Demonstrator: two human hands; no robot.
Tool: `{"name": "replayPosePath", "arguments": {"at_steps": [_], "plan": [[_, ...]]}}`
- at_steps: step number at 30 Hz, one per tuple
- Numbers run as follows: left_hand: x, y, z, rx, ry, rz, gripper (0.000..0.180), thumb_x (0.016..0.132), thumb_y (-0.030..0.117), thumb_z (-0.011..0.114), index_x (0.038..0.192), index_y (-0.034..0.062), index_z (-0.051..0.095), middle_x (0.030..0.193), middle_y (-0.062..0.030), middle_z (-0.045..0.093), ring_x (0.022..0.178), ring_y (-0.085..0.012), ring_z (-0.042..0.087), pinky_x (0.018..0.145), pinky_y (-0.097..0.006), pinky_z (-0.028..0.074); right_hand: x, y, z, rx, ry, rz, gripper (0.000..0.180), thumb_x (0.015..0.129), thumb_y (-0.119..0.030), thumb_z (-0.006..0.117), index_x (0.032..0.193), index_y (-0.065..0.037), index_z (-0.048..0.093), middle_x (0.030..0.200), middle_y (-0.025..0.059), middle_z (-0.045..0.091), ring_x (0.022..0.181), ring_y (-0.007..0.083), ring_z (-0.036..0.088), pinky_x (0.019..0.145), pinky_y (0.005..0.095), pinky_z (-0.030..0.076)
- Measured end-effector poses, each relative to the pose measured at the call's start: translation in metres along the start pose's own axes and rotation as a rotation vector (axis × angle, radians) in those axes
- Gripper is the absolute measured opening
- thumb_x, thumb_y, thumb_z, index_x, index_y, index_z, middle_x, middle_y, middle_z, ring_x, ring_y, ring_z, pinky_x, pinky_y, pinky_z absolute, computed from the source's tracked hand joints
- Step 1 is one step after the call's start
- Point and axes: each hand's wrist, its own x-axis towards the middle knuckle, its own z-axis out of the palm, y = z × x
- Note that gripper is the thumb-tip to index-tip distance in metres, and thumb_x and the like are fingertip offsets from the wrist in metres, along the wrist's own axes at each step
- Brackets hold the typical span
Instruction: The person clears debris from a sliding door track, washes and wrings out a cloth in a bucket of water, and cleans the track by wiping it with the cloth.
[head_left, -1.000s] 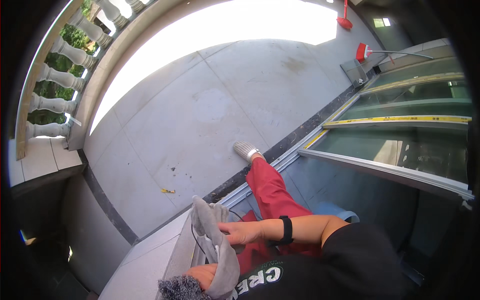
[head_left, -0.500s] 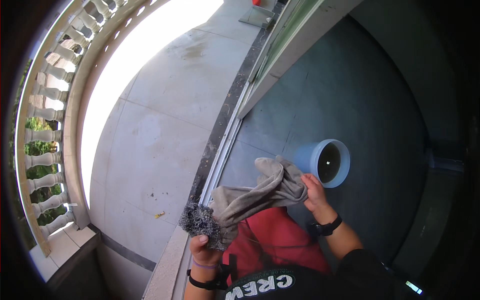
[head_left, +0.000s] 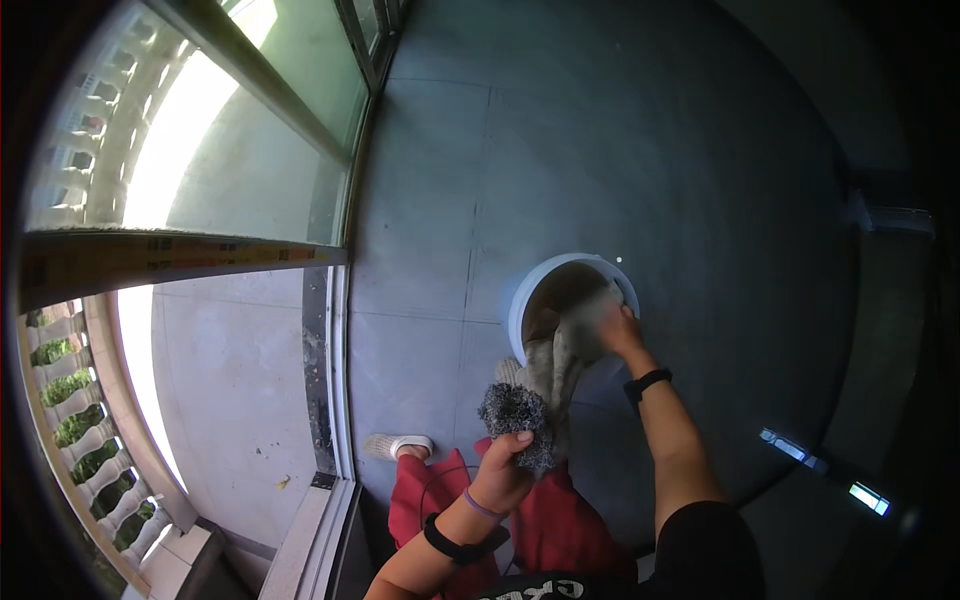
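Observation:
My left hand is closed round a dark grey wiry scrubber, thumb on top. From beside the scrubber a wet-looking grey cloth stretches up over the near rim of a light blue bucket. Brownish water shows inside the bucket. At the bucket's right side my right hand grips the far part of the cloth, just over the opening. Motion smears that hand's fingers and the cloth end there. Whether the cloth touches the water I cannot tell.
A glass sliding door and its floor track run along the left. Beyond them lie a tiled balcony floor and a white balustrade. My feet, one in a light shoe, stand close to the bucket.
The view has turned toward the bucket. My right hand has carried its end of the cloth over the bucket. My left hand still holds the scrubber, now near the bucket.

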Motion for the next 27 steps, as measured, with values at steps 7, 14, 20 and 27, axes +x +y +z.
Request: {"name": "replayPosePath", "arguments": {"at_steps": [7,14,20,27], "plan": [[0.124,-0.03,-0.079,-0.004,0.346,-0.032,0.033,0.078,0.02,0.054,0.108,0.0078,0.053,0.103,-0.0049,0.06,0.099,-0.0209,0.055,0.091,-0.039,0.04,0.051,-0.029,0.101,-0.278,-0.374,0.067,0.049,0.083,-0.032,0.052,0.129,-0.014,0.045,0.144,0.0183,0.014,0.131,0.0425,0.014,0.101,0.0567,0.023],[0.162,-0.05,-0.087,0.046,0.366,-0.104,0.035,0.081,0.022,0.053,0.111,0.0044,0.052,0.107,-0.0084,0.058,0.1,-0.0235,0.055,0.091,-0.039,0.041,0.096,0.068,0.161,-0.208,-0.625,-0.112,0.036,0.076,-0.011,0.053,0.11,-0.001,0.059,0.098,0.0203,0.062,0.095,0.0298,0.06,0.086,0.036,0.045],[0.152,-0.027,-0.098,0.104,0.333,-0.028,0.041,0.079,0.025,0.054,0.115,0.006,0.051,0.108,-0.0089,0.058,0.1,-0.0225,0.055,0.089,-0.035,0.043,0.006,-0.007,-0.006,0.995,-0.465,0.042,0.044,0.068,0.003,0.05,0.112,0.004,0.051,0.085,0.0042,0.058,0.072,0.0122,0.054,0.068,0.0254,0.045],[0.213,-0.043,-0.081,-0.226,0.187,0.059,0.047,0.077,0.031,0.053,0.115,0.0054,0.052,0.114,-0.0131,0.057,0.106,-0.032,0.053,0.094,-0.043,0.04,-0.061,-0.058,-0.025,0.754,-0.174,-0.351,0.033,0.078,-0.022,0.061,0.098,0.004,0.055,0.085,0.0173,0.062,0.078,0.029,0.062,0.07,0.034,0.047]]}}
